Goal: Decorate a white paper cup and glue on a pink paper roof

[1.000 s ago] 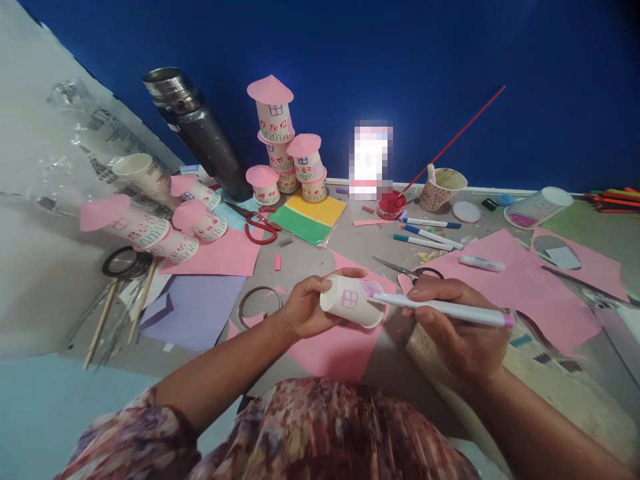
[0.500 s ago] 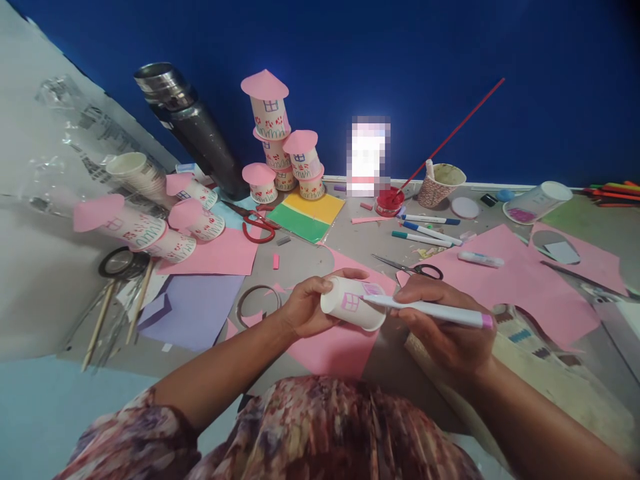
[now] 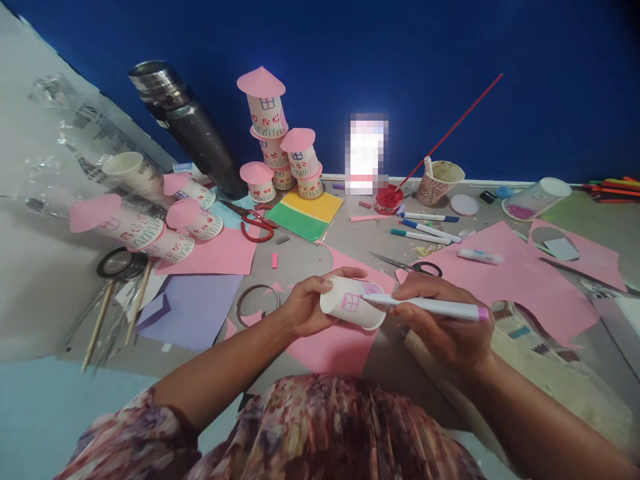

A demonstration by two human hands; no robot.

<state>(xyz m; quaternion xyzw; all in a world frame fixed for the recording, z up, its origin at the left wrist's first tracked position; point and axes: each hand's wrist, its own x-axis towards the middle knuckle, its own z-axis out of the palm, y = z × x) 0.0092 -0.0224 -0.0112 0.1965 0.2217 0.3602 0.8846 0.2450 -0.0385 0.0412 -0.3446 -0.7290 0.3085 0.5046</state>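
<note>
A white paper cup (image 3: pixel 345 319) lies tilted on its side in my left hand (image 3: pixel 311 305), whose fingers wrap round its base end. On the cup's wall are a pink-purple window outline and a filled patch of the same colour near the rim. My right hand (image 3: pixel 450 327) grips a white felt-tip pen (image 3: pixel 440 307) with a pink-purple end. The pen's tip is at the drawn window; whether it touches the cup I cannot tell. Beneath the hands is a pink paper sheet (image 3: pixel 330 353). Small scissors (image 3: pixel 407 265) lie just beyond my right hand.
Decorated cup towers (image 3: pixel 270 120) with pink cone roofs stand at the back, beside a dark flask (image 3: pixel 200 133). A red paint pot (image 3: pixel 388 200) holds a long brush. Several markers (image 3: pixel 430 227) lie at the right, near cut pink paper (image 3: pixel 525 280). A tape roll (image 3: pixel 257 303) is left of my hand.
The view has shifted very slightly. Both hands keep their hold, and the pen's back end sits a little higher and further left. No clear new mark shows on the cup.
</note>
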